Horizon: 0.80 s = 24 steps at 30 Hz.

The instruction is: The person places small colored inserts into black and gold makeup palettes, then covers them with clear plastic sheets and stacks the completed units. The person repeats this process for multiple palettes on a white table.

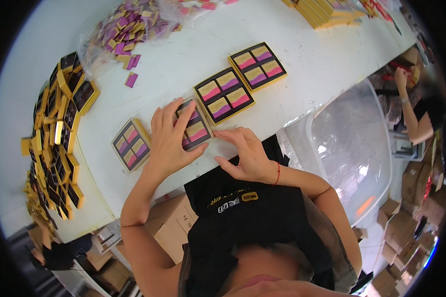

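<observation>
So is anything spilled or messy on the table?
A bit. One small purple-and-gold piece lies by itself on the white table, apart from the loose heap with clear plastic around it. At the left, black-and-gold boxes are piled every which way.

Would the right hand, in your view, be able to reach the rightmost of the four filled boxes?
Probably yes: bare white tabletop leaves a free way from the right hand to the rightmost box.
</observation>
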Motion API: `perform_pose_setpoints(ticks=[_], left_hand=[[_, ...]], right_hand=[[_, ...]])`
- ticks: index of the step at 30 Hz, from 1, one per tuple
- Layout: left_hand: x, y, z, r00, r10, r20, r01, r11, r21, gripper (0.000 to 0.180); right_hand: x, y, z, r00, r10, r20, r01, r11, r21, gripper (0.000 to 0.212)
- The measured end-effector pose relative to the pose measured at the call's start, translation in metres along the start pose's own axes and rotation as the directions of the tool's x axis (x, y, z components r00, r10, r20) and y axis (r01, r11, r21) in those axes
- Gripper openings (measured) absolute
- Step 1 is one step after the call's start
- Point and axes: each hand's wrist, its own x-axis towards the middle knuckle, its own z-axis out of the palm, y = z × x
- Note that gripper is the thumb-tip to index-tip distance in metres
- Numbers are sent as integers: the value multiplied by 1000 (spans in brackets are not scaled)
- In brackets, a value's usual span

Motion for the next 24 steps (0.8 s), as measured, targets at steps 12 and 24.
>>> perform_pose_setpoints(ticks=[12, 24], left_hand=[[-14, -39, -8, 994, -56, 98, 23, 951, 309, 84], [35, 121, 52, 902, 397, 170, -294, 852, -433, 65]], right_hand=[[-87, 82, -134, 805, -22, -593, -128, 969, -211, 20], [-353, 158, -190, 358, 859, -367, -850, 137, -509, 124]])
